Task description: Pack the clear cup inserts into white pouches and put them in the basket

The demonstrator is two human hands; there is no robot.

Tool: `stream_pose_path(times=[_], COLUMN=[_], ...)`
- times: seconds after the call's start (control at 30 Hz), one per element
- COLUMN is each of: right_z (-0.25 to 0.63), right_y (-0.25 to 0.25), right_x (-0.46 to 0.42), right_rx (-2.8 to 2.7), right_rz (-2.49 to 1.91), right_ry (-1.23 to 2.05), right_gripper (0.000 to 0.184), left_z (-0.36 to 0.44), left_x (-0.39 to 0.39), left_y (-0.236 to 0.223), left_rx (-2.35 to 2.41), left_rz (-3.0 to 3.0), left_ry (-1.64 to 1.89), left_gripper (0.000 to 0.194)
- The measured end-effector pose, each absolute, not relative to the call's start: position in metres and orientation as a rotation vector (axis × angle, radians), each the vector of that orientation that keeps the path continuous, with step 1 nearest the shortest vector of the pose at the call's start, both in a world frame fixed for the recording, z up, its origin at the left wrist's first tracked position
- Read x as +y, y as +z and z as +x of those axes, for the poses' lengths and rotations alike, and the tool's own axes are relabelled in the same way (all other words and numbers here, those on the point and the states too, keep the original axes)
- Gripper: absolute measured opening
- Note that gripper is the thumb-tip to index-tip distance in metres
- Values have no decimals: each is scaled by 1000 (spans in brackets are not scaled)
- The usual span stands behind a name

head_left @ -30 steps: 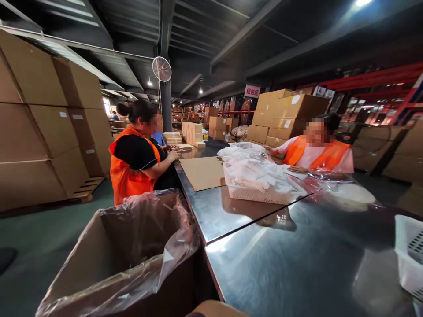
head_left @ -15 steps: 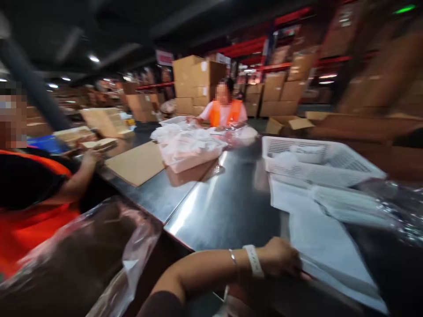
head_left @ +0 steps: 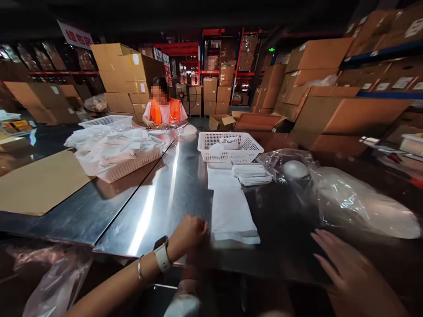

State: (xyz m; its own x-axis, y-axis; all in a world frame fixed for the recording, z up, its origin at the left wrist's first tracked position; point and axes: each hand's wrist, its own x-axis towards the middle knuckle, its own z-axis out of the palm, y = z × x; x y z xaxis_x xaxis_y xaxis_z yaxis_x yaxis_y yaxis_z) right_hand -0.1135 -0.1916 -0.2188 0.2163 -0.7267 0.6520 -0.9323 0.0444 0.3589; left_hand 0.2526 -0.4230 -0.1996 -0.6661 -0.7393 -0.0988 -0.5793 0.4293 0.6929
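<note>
My left hand (head_left: pixel 191 232), with a white-banded watch on its wrist, is above the near edge of the metal table. Its fingers are curled closed and blurred; anything in them is hidden. Just right of it lies a stack of flat white sheets or bags (head_left: pixel 233 213). Behind that are folded white packets (head_left: pixel 253 174). My right hand (head_left: pixel 346 266) is low over the dark tabletop at the right, fingers stretched out and holding nothing visible. Beyond it lie clear plastic bags (head_left: pixel 343 196) with pale round contents.
A white perforated basket (head_left: pixel 231 155) holding a few white packets stands behind the stack. At the left are a heaped white basket (head_left: pixel 122 169) and a cardboard sheet (head_left: pixel 42 185). A co-worker in an orange vest (head_left: pixel 165 111) sits across the table. Cartons (head_left: pixel 128 72) stand behind.
The view has swung right, so the co-worker at the left has gone out of sight. My right hand has come into view. My left hand now appears beside the white stack's near end.
</note>
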Motion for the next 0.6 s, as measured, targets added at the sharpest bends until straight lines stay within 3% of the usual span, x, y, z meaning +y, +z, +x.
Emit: stream_pose_path(times=[0.03, 0.17, 0.23, 0.43, 0.6], right_z=[-110, -85, -76, -70, -72], right_y=[-223, -239, -243, -236, -233], right_x=[-213, -302, -333, -357, -353], right_rx=[-1464, -1098, -976, -786, -739], right_rz=[1814, 2040, 2116, 2375, 2466], right_ry=[301, 302, 387, 326, 302], right_gripper=[36, 45, 43, 32, 33], left_z=[253, 238, 223, 198, 209], left_x=[-433, -470, -480, -490, -485], left_y=[-199, -210, -219, -234, -242], left_rx=[-2521, -2802, -2843, -2926, -2878], left_rz=[1116, 397, 60, -307, -283], left_ry=[-828, 92, 278, -36, -262], left_gripper=[35, 57, 55, 47, 67])
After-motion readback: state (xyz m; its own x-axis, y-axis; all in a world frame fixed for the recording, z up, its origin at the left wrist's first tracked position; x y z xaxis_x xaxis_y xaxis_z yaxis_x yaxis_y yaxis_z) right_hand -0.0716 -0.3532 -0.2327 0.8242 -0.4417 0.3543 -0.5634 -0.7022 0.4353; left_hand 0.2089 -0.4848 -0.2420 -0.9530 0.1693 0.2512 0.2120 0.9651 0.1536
